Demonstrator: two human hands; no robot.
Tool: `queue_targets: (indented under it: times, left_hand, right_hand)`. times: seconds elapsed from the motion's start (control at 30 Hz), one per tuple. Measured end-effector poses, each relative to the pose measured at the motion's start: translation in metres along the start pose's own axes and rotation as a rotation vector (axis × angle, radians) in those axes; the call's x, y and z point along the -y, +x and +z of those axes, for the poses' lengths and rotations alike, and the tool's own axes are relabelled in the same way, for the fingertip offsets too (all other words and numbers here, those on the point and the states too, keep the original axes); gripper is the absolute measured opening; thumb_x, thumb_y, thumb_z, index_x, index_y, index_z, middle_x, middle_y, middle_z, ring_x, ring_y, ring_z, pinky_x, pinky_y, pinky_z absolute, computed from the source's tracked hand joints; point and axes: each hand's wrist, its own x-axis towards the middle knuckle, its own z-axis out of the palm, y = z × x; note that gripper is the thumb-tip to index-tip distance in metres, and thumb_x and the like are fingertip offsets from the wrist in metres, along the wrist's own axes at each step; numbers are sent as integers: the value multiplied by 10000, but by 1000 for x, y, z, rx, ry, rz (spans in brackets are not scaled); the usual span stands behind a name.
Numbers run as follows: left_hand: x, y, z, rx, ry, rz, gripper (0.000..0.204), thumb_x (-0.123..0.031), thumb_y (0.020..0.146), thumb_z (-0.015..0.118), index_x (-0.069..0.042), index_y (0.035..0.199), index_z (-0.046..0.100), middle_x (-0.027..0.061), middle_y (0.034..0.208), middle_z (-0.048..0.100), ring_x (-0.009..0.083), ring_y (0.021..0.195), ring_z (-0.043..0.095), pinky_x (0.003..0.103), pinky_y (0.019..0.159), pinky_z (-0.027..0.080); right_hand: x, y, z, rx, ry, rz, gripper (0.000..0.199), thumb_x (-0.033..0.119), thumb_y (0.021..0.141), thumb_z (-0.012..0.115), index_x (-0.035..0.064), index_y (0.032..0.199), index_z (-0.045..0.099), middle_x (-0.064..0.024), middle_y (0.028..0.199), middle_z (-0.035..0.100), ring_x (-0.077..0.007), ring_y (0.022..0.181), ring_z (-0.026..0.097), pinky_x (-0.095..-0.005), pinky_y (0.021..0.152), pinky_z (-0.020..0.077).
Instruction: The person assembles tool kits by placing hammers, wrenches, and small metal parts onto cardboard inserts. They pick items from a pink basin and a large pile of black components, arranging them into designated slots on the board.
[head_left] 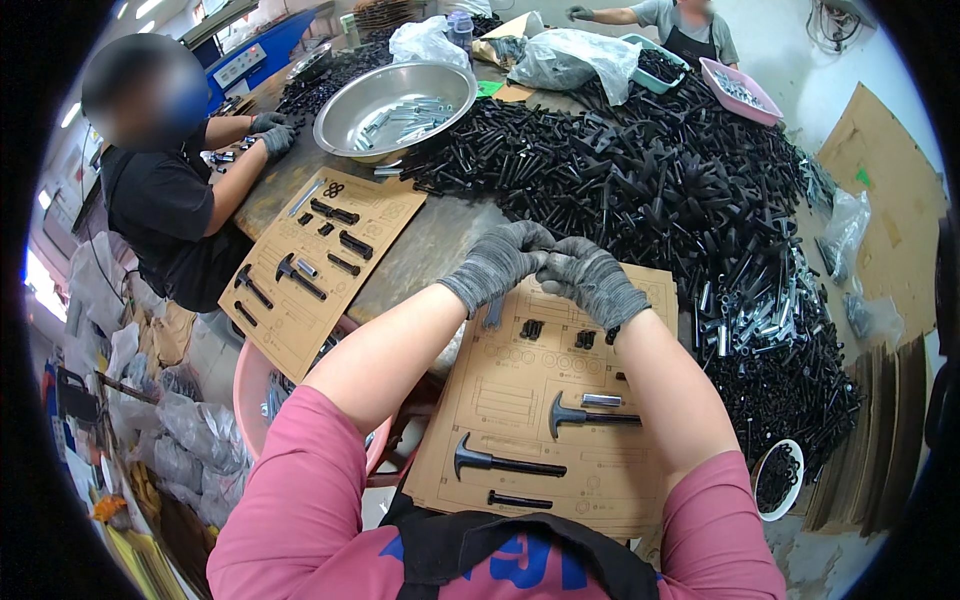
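The person is wearing grey knit gloves, and both hands are meeting at the far edge of a brown cardboard sheet (520,400) that is lying on the counter (440,235). The left hand (500,262) and the right hand (592,280) are touching each other at the fingertips. The fingers of both are curled and pressed together, as if they are pinching something small between them, but I cannot tell what it is, because the gloves are hiding it.

On the cardboard sheet, black parts are sitting in cut-out places: two hammer-shaped tools (585,415), a short black rod (520,500) at the near side, one silver sleeve (601,400), and small black pieces (531,328) just near the hands.

Far and right of the hands, a big heap of black bolts and tubes (650,170) is covering the counter. A steel bowl (395,105) is standing at the far left. Another person in black is working on a second cardboard sheet (320,260) at the left side.
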Motion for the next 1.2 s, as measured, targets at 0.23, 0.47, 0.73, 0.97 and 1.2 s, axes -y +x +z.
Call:
queue_targets:
  times: [0.23, 0.47, 0.73, 0.97, 1.2]
  left_hand:
    - [26, 40, 6, 50, 480, -60, 217, -227, 763, 619, -100, 939, 625, 101, 890, 635, 222, 840, 598, 339, 766, 460]
    - [12, 43, 13, 20, 758, -89, 224, -246, 784, 583, -70, 917, 625, 123, 897, 632, 282, 848, 599, 385, 755, 465]
    - [16, 51, -3, 208, 893, 58, 253, -69, 735, 625, -131, 979, 641, 77, 890, 631, 219, 879, 597, 312, 817, 455]
    - [23, 41, 4, 235, 1113, 301, 285, -119, 716, 619, -202, 989, 634, 94, 1010, 545, 272, 952, 569, 337, 792, 477]
    - [31, 48, 0, 251, 1013, 361, 240, -165, 742, 610, -202, 977, 638, 77, 976, 561, 255, 886, 581, 321, 764, 482]
  right_hand:
    - [-5, 48, -21, -80, -835, 166, 233, 167, 800, 619, 87, 1014, 578, -70, 783, 621, -145, 636, 594, -273, 589, 516]
    - [-9, 55, -22, -126, -1310, 32, 305, 195, 783, 637, 152, 1082, 601, -69, 797, 639, -152, 619, 594, -302, 613, 502]
    - [7, 37, -26, 82, -1542, -80, 232, 140, 805, 574, 171, 1028, 630, -75, 918, 644, -226, 808, 606, -307, 766, 482]
    - [1, 44, -14, 81, -1770, 123, 310, 247, 835, 550, 251, 1145, 561, -108, 1042, 579, -268, 930, 580, -345, 830, 469]
    - [-6, 47, -17, 66, -1769, 61, 271, 286, 831, 547, 217, 1086, 603, -103, 1044, 580, -270, 935, 578, -358, 829, 466]
